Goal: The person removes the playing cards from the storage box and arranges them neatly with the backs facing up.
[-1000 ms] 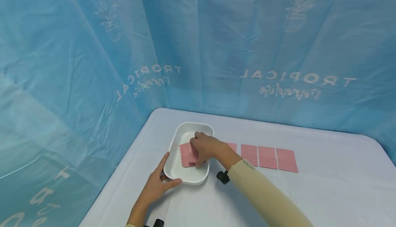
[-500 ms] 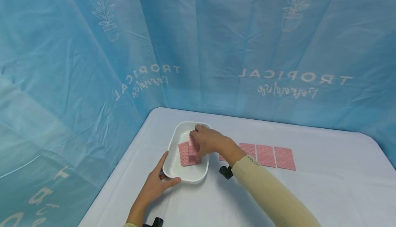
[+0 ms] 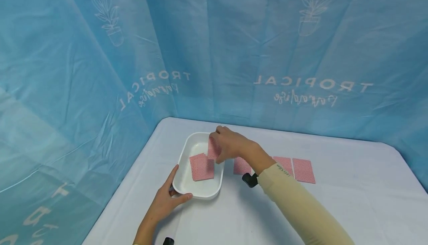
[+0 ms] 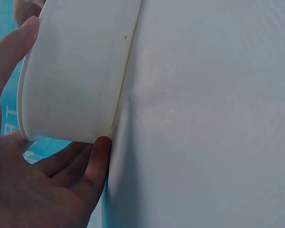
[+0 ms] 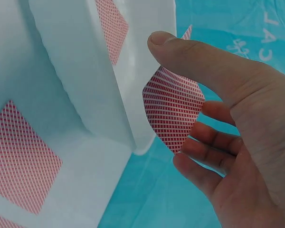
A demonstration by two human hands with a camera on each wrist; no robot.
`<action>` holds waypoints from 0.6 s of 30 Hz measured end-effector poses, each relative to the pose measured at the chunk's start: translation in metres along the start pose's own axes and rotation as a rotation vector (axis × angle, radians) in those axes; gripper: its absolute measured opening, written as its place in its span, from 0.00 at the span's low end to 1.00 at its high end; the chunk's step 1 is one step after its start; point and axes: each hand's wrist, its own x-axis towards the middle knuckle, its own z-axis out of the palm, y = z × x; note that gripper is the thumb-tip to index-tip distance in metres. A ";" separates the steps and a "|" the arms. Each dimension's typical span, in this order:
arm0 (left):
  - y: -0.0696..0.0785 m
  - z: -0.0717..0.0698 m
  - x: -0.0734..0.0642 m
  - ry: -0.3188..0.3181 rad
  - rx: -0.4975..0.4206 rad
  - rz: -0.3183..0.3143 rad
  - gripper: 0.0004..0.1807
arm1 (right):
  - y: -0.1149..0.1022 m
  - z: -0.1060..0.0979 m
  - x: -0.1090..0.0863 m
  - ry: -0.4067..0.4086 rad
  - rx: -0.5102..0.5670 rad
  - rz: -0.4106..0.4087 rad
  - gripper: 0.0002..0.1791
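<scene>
My right hand [image 3: 232, 143] pinches a red-and-white patterned playing card [image 3: 213, 149] between thumb and fingers, over the right side of a white tray [image 3: 182, 183]. In the right wrist view the held card [image 5: 173, 107] is bowed, with its patterned back showing. Face down in the tray lie more playing cards [image 3: 202, 167], overlapping in a loose pile. My left hand [image 3: 164, 202] grips the tray's near left corner, thumb at the near rim. The left wrist view shows its fingers [image 4: 97, 164] against the tray's outer wall [image 4: 80, 71].
Right of the tray runs a row of several face-down playing cards [image 3: 303, 170], partly hidden by my right wrist. A white cloth covers the table [image 3: 217, 222]. Blue curtains [image 3: 234, 52] hang behind and at the left.
My right hand has lifted a card off the pile in the tray and moved it up and to the right. My left hand keeps its grip on the tray.
</scene>
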 end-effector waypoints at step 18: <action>-0.003 0.000 -0.001 -0.005 -0.034 0.019 0.57 | 0.035 0.000 -0.019 -0.007 0.004 0.074 0.48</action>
